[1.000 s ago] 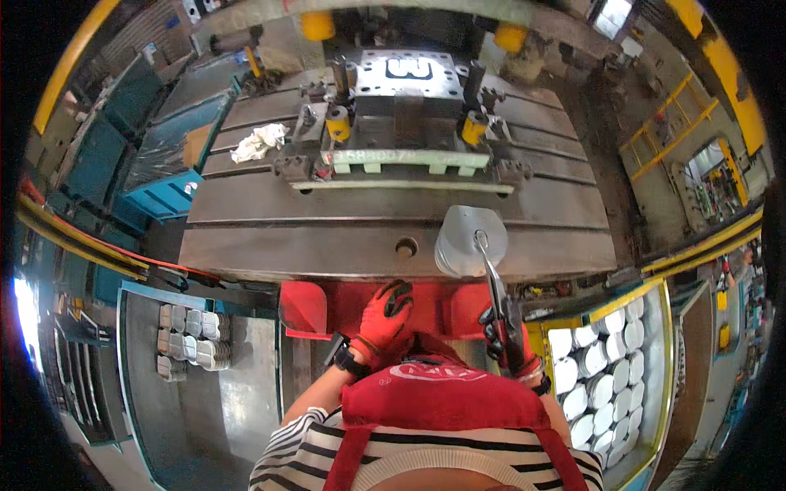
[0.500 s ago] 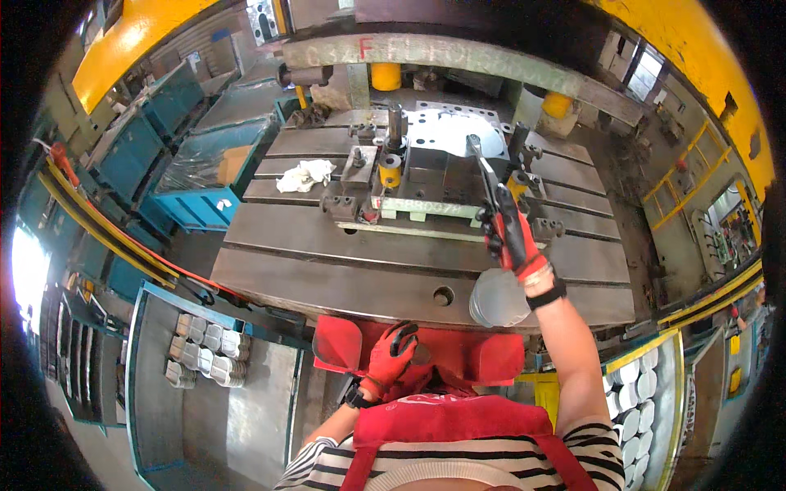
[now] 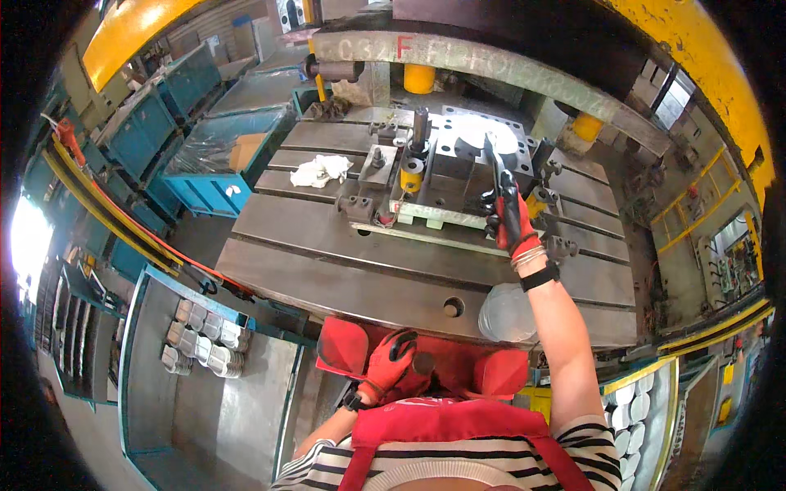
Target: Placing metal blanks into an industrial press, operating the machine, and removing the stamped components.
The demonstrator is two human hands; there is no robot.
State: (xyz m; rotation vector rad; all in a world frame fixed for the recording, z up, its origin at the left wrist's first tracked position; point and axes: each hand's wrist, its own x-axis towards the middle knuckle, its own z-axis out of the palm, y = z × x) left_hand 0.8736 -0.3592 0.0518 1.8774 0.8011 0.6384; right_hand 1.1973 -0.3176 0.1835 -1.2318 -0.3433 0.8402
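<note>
My right hand [image 3: 509,217], in a red and black glove, is closed around a long dark hand tool [image 3: 495,159]. The tool reaches away from me over the die [image 3: 450,168], and its far tip is at a bright sheet-metal piece [image 3: 467,131] on top. Glare hides whether the tip grips the piece or only touches it. My left hand [image 3: 390,360], gloved alike, rests with fingers apart on a red control box [image 3: 344,348], beside a round dark button [image 3: 422,363]. Nearer me than the die, pale round metal blanks [image 3: 506,313] lie stacked by my right forearm.
The die stands on a slotted steel press bed [image 3: 327,270], beneath a heavy upper beam [image 3: 491,69]. A white rag [image 3: 321,170] lies left of it. Formed metal parts [image 3: 201,344] fill part of a bin at lower left; more pieces [image 3: 630,417] sit at lower right.
The view has shifted, so the press appears slightly farther right. The tool in my right hand stands more upright over the bright piece. My left hand stays on the red box.
</note>
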